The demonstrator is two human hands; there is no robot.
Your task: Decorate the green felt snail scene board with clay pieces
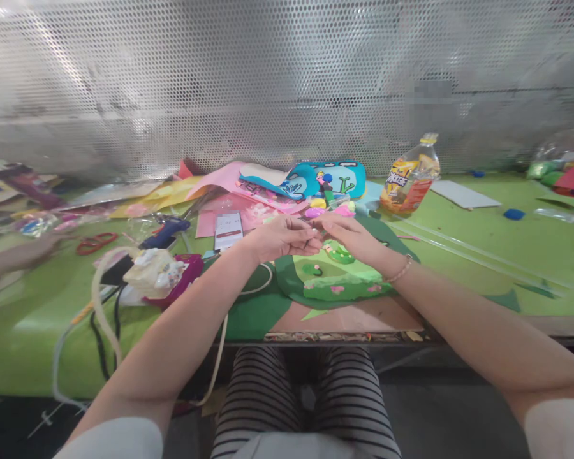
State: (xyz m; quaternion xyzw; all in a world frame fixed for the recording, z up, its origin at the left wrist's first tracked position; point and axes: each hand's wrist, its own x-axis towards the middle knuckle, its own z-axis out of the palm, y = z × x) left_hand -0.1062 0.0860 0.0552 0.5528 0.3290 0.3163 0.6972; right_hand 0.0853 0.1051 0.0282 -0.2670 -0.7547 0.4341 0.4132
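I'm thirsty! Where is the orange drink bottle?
In the head view, the orange drink bottle lies tilted on the green table, right of the blue craft piece, beyond the right hand, near the perforated metal wall.

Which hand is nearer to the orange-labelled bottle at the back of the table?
Right. The right hand is in front of the bottle and to its left; the left hand is further left, beyond the right one.

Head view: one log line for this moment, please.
left hand: fingertips meet right hand | between them: too small to tell | below: green felt craft piece
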